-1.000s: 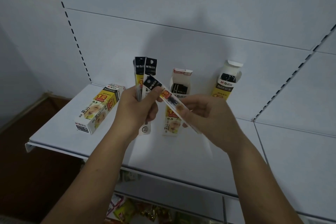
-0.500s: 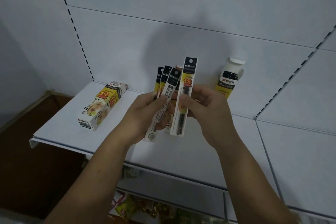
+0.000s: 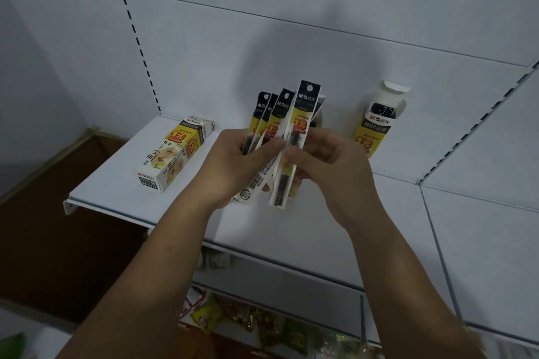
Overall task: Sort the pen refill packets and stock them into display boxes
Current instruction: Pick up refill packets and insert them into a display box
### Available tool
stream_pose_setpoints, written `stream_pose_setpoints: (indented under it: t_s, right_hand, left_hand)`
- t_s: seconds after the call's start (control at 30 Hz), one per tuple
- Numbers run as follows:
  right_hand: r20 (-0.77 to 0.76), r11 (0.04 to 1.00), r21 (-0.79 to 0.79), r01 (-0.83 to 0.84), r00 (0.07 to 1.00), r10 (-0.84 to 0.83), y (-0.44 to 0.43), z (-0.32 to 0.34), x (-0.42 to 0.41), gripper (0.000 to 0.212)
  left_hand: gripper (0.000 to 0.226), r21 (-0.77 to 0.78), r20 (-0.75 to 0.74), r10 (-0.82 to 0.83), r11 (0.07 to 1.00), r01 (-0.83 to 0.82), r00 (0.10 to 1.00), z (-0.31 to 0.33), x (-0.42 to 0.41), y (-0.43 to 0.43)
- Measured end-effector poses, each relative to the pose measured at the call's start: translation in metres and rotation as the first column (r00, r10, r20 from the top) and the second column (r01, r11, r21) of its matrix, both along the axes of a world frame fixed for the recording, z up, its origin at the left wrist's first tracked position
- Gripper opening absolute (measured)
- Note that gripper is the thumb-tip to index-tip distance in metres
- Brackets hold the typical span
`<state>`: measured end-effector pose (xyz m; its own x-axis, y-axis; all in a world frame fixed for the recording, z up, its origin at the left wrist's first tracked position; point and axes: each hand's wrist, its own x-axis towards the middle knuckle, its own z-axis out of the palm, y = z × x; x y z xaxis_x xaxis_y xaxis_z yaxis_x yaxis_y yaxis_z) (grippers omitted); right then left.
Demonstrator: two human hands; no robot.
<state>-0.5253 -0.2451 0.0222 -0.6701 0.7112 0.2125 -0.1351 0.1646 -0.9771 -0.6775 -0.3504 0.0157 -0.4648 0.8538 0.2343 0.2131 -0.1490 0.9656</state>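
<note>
Above the white shelf (image 3: 110, 181) I hold a fan of long black-yellow-white pen refill packets (image 3: 271, 119). My left hand (image 3: 230, 169) grips several of them, thumb across their fronts. My right hand (image 3: 329, 163) pinches the front packet (image 3: 300, 131) upright against the fan. A closed display box (image 3: 175, 151) lies flat on the shelf to the left. An opened display box (image 3: 379, 122) leans against the back wall on the right. A third box behind the packets is almost wholly hidden by them and my hands.
The shelf's front lip (image 3: 102, 211) runs below my wrists. A slotted upright (image 3: 137, 38) climbs the back wall at left. A neighbouring shelf panel (image 3: 481, 236) lies to the right. Snack packets (image 3: 256, 320) fill the lower shelf, and dark floor (image 3: 43, 213) shows at left.
My right hand turned its packet from a slant to upright and brought it against the fan in my left hand. The view shifted closer and slightly right.
</note>
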Motion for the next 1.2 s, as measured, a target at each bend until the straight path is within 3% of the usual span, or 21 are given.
stream_pose_setpoints:
  t_s: [0.1,0.2,0.4,0.53,0.6,0.7,0.8,0.97,1.2]
  right_hand:
    - [0.036,1.000,0.002,-0.022,0.999,0.022,-0.001,-0.003,-0.001,0.023]
    - [0.045,1.000,0.017,-0.005,0.999,0.004,-0.006,-0.005,-0.003,0.017]
    - [-0.049,0.973,0.116,0.199,0.980,-0.194,-0.005,0.011,0.007,0.012]
    - [-0.176,0.873,0.248,0.419,0.906,-0.385,0.012,0.038,0.016,0.023]
    - [-0.207,0.808,0.336,0.483,0.875,-0.437,0.022,0.051,0.015,0.026]
    - [-0.223,0.749,0.399,0.529,0.849,-0.480,0.034,0.064,0.007,0.032]
    - [-0.198,0.724,0.466,0.510,0.857,-0.476,0.038,0.070,-0.004,0.033]
    - [-0.144,0.724,0.539,0.430,0.894,-0.424,0.043,0.063,-0.024,0.037]
    - [-0.032,0.716,0.611,0.338,0.914,-0.404,0.036,0.036,-0.027,0.023]
  left_hand:
    - [0.055,-0.021,-0.024,-0.008,1.000,0.008,1.000,-0.001,0.003,-0.001]
    - [0.067,-0.048,-0.034,-0.043,0.998,0.041,0.998,0.001,0.008,0.001]
    - [0.040,0.001,-0.043,0.034,0.999,-0.034,0.998,-0.002,-0.005,-0.002]
    - [0.022,0.035,0.105,0.184,0.982,-0.188,0.977,-0.011,-0.016,0.007]
    - [0.012,0.003,-0.009,0.204,0.979,-0.204,0.979,-0.014,-0.020,0.014]
    - [0.046,-0.050,-0.112,0.142,0.988,-0.148,0.984,-0.017,-0.022,0.028]
    - [0.061,-0.071,-0.086,0.055,0.996,-0.061,0.995,-0.019,-0.017,0.037]
    - [0.050,-0.047,-0.051,0.042,0.998,-0.045,0.998,-0.019,-0.013,0.040]
    - [0.046,-0.037,-0.033,0.045,0.998,-0.046,0.998,-0.019,-0.012,0.039]
